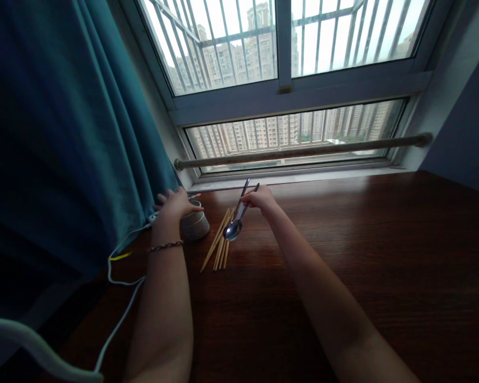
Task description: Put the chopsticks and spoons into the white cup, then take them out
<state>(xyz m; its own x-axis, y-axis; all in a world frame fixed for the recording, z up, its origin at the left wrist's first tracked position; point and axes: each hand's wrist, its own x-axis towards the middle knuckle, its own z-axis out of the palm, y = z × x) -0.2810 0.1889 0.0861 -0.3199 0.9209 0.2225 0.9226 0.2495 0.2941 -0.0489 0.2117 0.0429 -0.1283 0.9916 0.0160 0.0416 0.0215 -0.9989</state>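
Dark red-brown wood makes the table top (383, 255), and it shines a little toward the window side. Nearest to me, at the lower left, a thick white tube (8, 328) comes across the corner, and a thinner white cable runs from there toward the curtain, passing beside a small yellow strip (120, 256).

Both bare forearms of the person reach forward over the wood, and on the left wrist sits a braided bracelet (165, 246). Between the arms, several wooden chopsticks (211, 247) lie on the table in a loose, narrow fan. Above their far part are the bowls of two metal spoons (234, 230); I cannot tell if they touch the chopsticks. The right hand (261, 198) grasps these spoons by the handles, with their bowls pointing down and toward the person.

Just left of the chopsticks stands a grey container (195, 227). The left hand (173, 204) is at it, unclenched, the fingers spread and the thumb along the rim; whether it presses there, I cannot tell.

Behind, at the left, hangs a blue-green curtain (104, 106). Farther, a round rail (303, 152) crosses before the window, and beyond the glass, past metal bars, rise tall buildings.
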